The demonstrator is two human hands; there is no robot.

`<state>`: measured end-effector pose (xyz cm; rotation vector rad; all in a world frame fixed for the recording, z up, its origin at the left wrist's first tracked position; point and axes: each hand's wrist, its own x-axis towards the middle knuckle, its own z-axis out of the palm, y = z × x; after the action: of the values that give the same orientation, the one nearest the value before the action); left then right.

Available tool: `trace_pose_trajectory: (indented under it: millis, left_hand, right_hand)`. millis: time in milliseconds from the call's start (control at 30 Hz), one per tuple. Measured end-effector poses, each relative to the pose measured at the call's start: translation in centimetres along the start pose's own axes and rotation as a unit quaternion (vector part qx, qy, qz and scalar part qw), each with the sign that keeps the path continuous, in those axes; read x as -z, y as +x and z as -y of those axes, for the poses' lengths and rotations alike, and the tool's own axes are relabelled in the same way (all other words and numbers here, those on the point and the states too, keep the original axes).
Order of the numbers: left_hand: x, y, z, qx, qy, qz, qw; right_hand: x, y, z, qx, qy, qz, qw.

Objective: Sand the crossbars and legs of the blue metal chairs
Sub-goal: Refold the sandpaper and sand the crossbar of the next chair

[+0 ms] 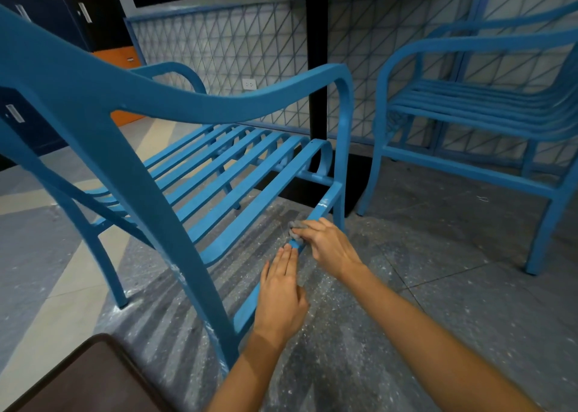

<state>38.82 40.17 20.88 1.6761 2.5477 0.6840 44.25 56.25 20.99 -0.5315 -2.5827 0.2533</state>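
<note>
Sanding is partway; right hand (325, 245) pinches a grey pad (295, 228) on the side crossbar (322, 206); left hand (283, 296) lies flat, steadying; second chair (469, 123) looks untouched.

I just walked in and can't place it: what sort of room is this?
Probably an indoor seating area, like a canteen or lounge. Two blue metal chairs stand on a tiled floor beside a black table post, with a wall socket behind.

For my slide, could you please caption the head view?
Right hand rubs sandpaper on a chair crossbar; left hand steadies it.
</note>
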Motion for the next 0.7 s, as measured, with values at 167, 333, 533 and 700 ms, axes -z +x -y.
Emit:
trace_pose_trajectory:
  millis: [167,333,533,700]
  left_hand:
    - [0.0,0.0,0.0,-0.004,-0.005,-0.004,1.000]
    - [-0.3,0.1,0.3,-0.005,0.000,-0.010,1.000]
    - [-0.7,0.1,0.4,-0.011,0.010,-0.012,1.000]
    - [0.3,1.7,-0.2,0.000,0.018,-0.018,1.000]
  right_hand:
    - [0.6,0.9,-1.8,-0.048,0.033,-0.060,0.996]
    - [0.4,2.4,-3.8,-0.082,0.012,-0.057,0.995]
    - [0.3,3.7,-5.2,-0.112,0.005,-0.070,0.991]
    - [0.9,4.4,-4.6,-0.129,-0.014,-0.017,0.991]
